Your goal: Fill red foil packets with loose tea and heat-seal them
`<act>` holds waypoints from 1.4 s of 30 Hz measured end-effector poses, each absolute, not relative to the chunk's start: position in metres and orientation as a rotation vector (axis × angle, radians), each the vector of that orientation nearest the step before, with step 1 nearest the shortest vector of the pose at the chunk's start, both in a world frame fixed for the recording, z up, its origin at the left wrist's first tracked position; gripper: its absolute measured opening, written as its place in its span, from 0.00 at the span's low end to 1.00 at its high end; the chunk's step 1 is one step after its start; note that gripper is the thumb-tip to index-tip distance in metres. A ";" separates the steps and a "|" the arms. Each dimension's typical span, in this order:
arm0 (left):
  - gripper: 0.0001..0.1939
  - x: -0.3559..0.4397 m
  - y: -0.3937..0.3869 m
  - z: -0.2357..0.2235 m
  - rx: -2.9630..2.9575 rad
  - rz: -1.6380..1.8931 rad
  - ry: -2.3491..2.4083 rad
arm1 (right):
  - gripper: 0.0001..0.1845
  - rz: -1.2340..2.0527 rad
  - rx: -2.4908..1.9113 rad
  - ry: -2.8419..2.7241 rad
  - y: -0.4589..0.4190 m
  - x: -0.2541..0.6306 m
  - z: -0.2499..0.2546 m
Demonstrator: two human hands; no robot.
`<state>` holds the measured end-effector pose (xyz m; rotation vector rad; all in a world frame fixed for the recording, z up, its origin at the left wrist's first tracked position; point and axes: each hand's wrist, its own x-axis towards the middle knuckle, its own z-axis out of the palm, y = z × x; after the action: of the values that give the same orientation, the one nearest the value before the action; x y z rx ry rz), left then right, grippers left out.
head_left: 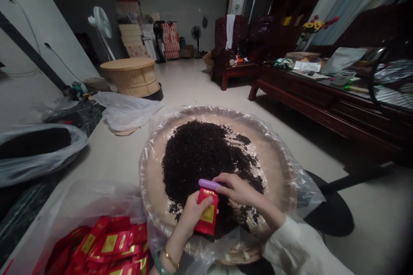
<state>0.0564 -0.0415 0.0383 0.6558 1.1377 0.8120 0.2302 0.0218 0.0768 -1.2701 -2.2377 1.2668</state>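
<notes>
And the L hand (pixel 192 214) pinches a flat, glossy red packet (pixel 208 220) w/ gold print, held over a heap of dark, crinkly loose leaf (pixel 196 154); R hand (pixel 238 188) grips a smooth purple bar (pixel 207 184) across its top. Leaf's on a round woven tray (pixel 275 167) lined w/ clear plastic. More red pkts (pixel 111 244) in a see-thru bag (pixel 103 195). Pale shiny floor (pixel 183 81), drum-shaped stand (pixel 134 80), wht fan (pixel 102 22) beyond.

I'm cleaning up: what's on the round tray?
Clear plastic under a dark heap. The tray beneath the heap, and what's behind the red packet, can't be seen.
</notes>
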 end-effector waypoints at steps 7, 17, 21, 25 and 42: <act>0.48 0.056 -0.040 0.042 0.439 0.804 1.111 | 0.17 1.281 -1.307 -2.213 0.022 0.229 0.079; 0.51 0.055 -0.044 0.038 0.455 0.810 1.089 | 0.16 1.279 -1.303 -2.213 0.019 0.227 0.078; 0.43 0.055 -0.042 0.040 0.450 0.802 1.108 | 0.16 1.281 -1.272 -2.215 0.018 0.228 0.076; 0.42 0.055 -0.040 0.045 0.448 0.785 1.118 | 0.14 1.269 -1.234 -2.234 0.017 0.225 0.076; 0.51 0.054 -0.041 0.038 0.533 0.746 1.119 | 0.23 1.473 -1.234 -2.007 0.022 0.235 0.061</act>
<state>0.0543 -0.0415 0.0384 0.5330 1.1192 0.7456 0.2349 0.0223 0.0614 -1.2336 -2.0068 1.4735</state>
